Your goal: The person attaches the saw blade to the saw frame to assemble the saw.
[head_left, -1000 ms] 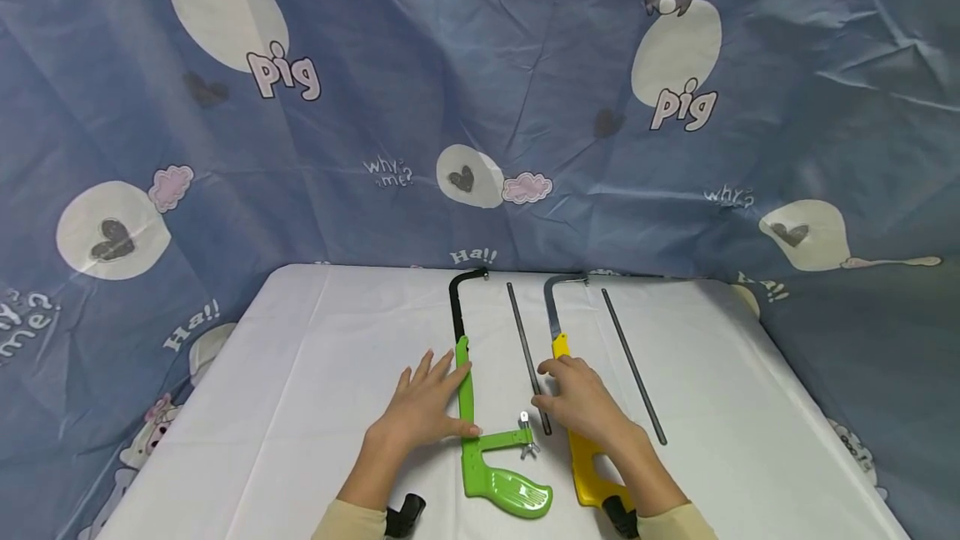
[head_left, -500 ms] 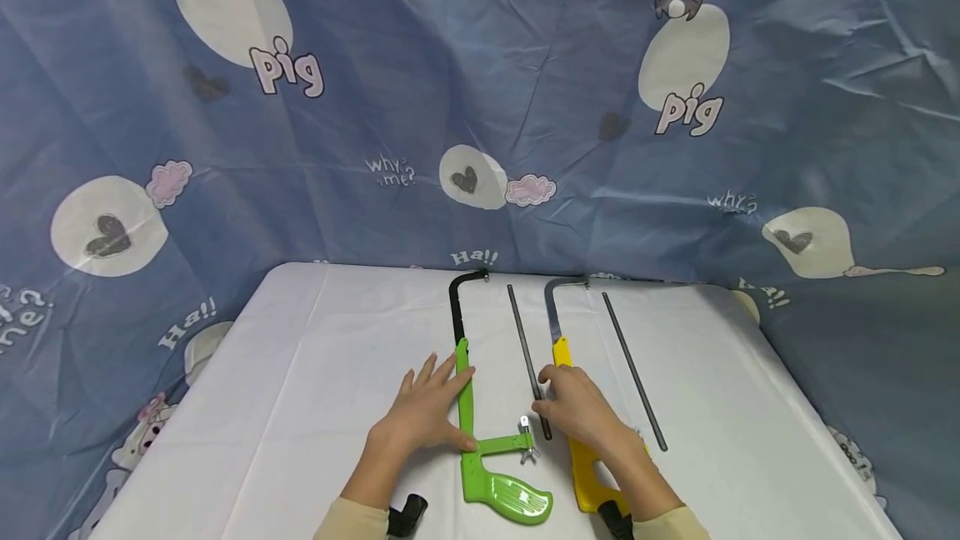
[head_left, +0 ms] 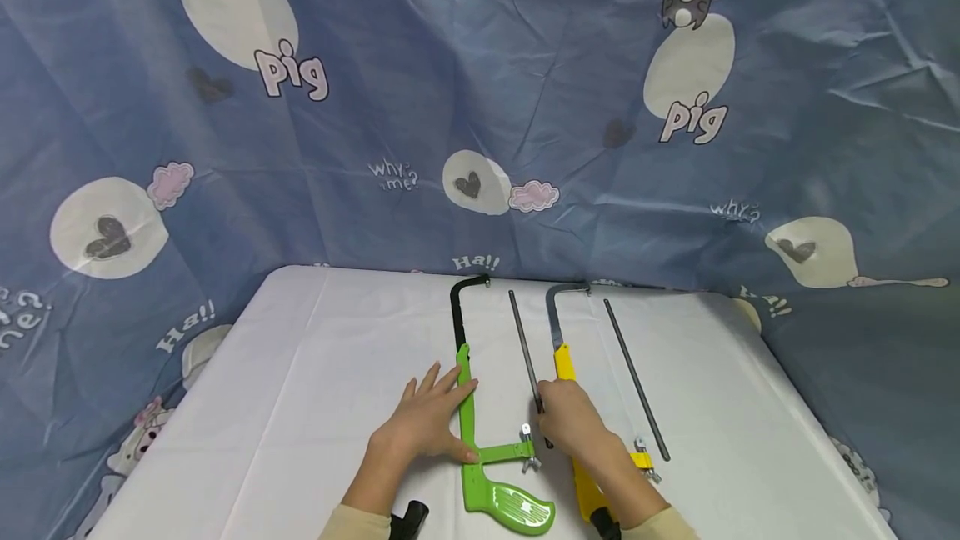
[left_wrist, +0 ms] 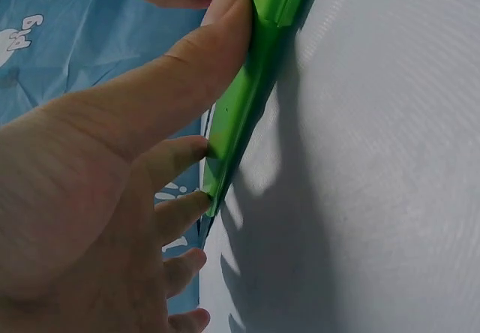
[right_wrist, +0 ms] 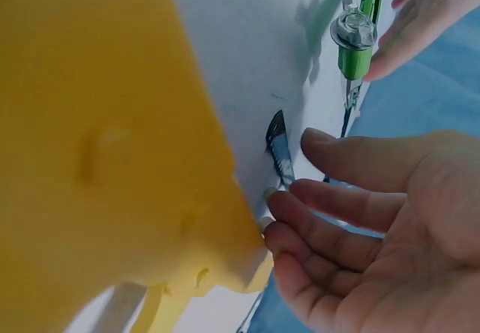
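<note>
My left hand [head_left: 427, 419] rests along the green hacksaw frame [head_left: 474, 486], thumb by its cross arm, fingers spread over the long side. In the left wrist view the thumb [left_wrist: 202, 63] touches the green metal. My right hand [head_left: 572, 422] is over the lower end of the left hacksaw blade [head_left: 522, 338], partly covering it. Seen from the right wrist, the blade's end [right_wrist: 279, 149] shows between the thumb [right_wrist: 352, 160] and the bent fingers, with a gap at the thumb. Under the right wrist lies the yellow hacksaw frame [head_left: 587, 497].
A second blade [head_left: 636, 380] lies right of the yellow frame. Wing-nut clamps [head_left: 530, 463] sit on the frames' cross arms. All this lies on a white-covered table [head_left: 315, 373], with a blue printed curtain [head_left: 390, 90] behind it.
The right hand has moved a little toward me along the blade, and its fingers have drawn in. The left hand stays on the green frame. The head view has shifted slightly.
</note>
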Available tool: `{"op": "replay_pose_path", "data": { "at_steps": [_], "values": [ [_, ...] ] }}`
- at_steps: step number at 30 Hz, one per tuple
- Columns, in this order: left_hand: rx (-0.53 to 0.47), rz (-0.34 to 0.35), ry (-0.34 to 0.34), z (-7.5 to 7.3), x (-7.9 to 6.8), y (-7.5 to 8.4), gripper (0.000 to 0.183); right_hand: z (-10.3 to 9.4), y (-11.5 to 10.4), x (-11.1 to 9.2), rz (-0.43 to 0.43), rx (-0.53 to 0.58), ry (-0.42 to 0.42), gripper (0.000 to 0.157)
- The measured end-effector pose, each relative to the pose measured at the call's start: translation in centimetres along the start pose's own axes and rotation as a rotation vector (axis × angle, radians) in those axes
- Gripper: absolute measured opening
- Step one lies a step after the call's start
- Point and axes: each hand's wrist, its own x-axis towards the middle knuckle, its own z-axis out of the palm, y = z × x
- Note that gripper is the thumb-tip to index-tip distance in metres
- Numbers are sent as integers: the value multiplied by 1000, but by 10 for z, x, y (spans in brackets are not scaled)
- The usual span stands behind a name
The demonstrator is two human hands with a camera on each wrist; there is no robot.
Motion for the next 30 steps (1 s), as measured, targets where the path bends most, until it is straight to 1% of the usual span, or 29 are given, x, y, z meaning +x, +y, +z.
{"op": "replay_pose_path", "data": {
  "at_steps": [7, 16, 24, 30],
  "values": [
    [-20, -1, -2, 5, 0, -3, 109, 4, -4, -2, 16, -11, 20, 12],
    [-23, 13, -8, 2, 1, -4, 109, 5, -8, -1, 13, -8, 72, 18],
    [-25, 11, 2, 3, 1, -5, 109, 6, -10, 1, 61, -1, 67, 17],
    [-26, 14, 13, 3, 2, -7, 108, 6, -12, 5, 111, 12, 33, 15]
  ]
}}
